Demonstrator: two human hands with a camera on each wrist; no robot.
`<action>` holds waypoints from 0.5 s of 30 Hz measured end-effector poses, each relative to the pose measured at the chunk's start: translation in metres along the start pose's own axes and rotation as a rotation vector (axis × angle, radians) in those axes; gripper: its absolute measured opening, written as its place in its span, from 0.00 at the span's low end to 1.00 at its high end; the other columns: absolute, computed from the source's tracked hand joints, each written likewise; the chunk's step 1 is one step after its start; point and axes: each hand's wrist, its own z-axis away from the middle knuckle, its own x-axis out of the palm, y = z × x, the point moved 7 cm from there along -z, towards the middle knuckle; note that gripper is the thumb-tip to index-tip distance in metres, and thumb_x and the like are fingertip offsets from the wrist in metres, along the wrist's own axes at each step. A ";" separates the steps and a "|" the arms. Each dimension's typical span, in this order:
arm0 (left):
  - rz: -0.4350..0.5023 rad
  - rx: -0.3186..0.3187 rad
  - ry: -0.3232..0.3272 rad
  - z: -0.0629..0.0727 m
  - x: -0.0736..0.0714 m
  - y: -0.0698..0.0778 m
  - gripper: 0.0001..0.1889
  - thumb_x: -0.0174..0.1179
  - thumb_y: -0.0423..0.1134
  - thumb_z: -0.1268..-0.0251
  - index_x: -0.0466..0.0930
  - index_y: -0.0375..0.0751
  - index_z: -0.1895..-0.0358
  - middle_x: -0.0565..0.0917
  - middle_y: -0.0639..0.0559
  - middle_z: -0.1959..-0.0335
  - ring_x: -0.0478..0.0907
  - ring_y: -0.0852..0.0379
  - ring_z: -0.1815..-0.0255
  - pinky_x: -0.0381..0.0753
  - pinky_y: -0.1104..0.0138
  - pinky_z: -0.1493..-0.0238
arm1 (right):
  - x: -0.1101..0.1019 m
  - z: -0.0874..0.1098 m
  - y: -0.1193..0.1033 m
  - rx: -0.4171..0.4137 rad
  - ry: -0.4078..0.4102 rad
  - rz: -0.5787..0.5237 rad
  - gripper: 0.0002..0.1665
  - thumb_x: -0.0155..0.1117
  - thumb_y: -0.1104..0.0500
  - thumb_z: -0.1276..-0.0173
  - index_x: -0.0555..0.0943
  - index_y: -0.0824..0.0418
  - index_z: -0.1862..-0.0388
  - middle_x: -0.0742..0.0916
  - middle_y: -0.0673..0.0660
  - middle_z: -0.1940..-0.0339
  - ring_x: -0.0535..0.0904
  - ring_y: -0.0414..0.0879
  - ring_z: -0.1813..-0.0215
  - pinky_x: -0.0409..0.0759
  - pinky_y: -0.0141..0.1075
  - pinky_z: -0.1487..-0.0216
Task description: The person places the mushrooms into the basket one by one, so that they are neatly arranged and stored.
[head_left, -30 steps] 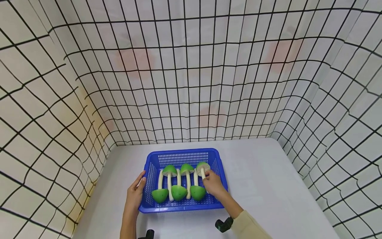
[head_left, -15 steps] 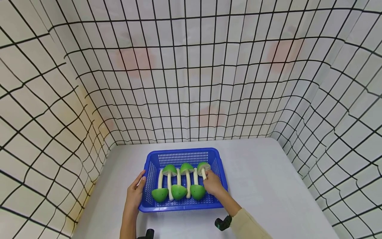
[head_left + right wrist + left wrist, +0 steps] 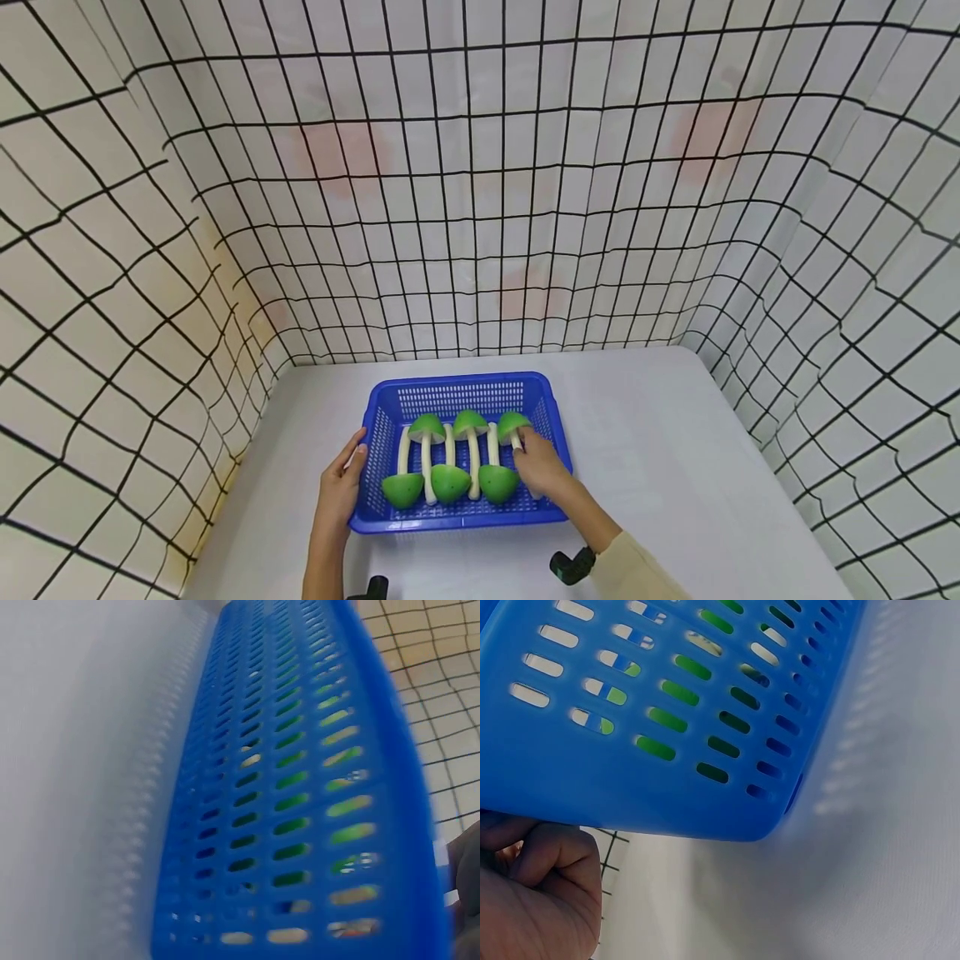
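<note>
A blue perforated plastic basket holds several toy mushrooms with green caps and white stems, lying side by side with their caps at alternating ends. At the basket's left rim, my left hand grips the edge. The left wrist view shows its curled fingers at the rim. Inside the right part of the basket, my right hand pinches the stem of the rightmost mushroom, whose cap points to the far side. The hand covers most of that stem. Only a dark sliver of the right hand shows in the right wrist view, beyond the basket wall.
The basket stands on a white table. White walls with a black grid rise behind and on both sides. Black wrist devices show near both forearms.
My right hand has shifted slightly to the right with the mushroom. Its cap has turned, showing more green and less white underside. The left hand and basket stay in place.
</note>
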 end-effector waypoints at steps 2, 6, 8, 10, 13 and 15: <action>-0.006 0.002 0.000 0.000 0.001 0.001 0.26 0.49 0.57 0.19 0.68 0.61 0.23 0.65 0.40 0.20 0.73 0.32 0.29 0.74 0.41 0.32 | -0.008 0.003 -0.005 -0.037 0.032 0.001 0.27 0.52 0.65 0.23 0.68 0.75 0.29 0.79 0.73 0.33 0.80 0.64 0.39 0.81 0.57 0.39; -0.040 0.002 0.012 -0.001 0.001 0.001 0.25 0.50 0.56 0.19 0.69 0.62 0.23 0.71 0.39 0.24 0.79 0.36 0.36 0.83 0.49 0.39 | -0.026 0.009 -0.006 -0.117 0.119 -0.073 0.22 0.59 0.64 0.25 0.75 0.69 0.34 0.83 0.67 0.37 0.79 0.63 0.34 0.80 0.52 0.35; -0.073 -0.005 0.026 -0.001 -0.001 0.001 0.25 0.50 0.57 0.19 0.69 0.62 0.24 0.75 0.38 0.29 0.80 0.40 0.41 0.86 0.55 0.44 | -0.034 0.012 0.000 -0.147 0.151 -0.124 0.21 0.62 0.63 0.26 0.77 0.64 0.35 0.84 0.63 0.37 0.80 0.59 0.34 0.82 0.47 0.36; -0.114 -0.005 0.056 0.000 -0.004 0.001 0.27 0.51 0.58 0.20 0.67 0.62 0.22 0.77 0.37 0.35 0.78 0.42 0.44 0.85 0.57 0.47 | -0.041 0.016 0.007 -0.184 0.171 -0.156 0.20 0.64 0.61 0.25 0.78 0.62 0.36 0.84 0.60 0.38 0.81 0.57 0.35 0.83 0.42 0.37; -0.161 -0.010 0.085 0.001 -0.011 0.002 0.34 0.54 0.60 0.22 0.57 0.64 0.18 0.74 0.37 0.37 0.74 0.38 0.39 0.80 0.47 0.39 | -0.055 0.020 0.019 -0.252 0.195 -0.178 0.20 0.66 0.61 0.26 0.78 0.62 0.37 0.85 0.60 0.40 0.82 0.56 0.36 0.83 0.40 0.38; -0.200 -0.003 0.092 0.001 -0.016 0.004 0.39 0.55 0.60 0.23 0.49 0.64 0.16 0.71 0.36 0.33 0.72 0.34 0.36 0.76 0.40 0.35 | -0.067 0.023 0.028 -0.293 0.211 -0.176 0.20 0.67 0.61 0.26 0.78 0.62 0.38 0.85 0.61 0.41 0.82 0.57 0.37 0.83 0.40 0.39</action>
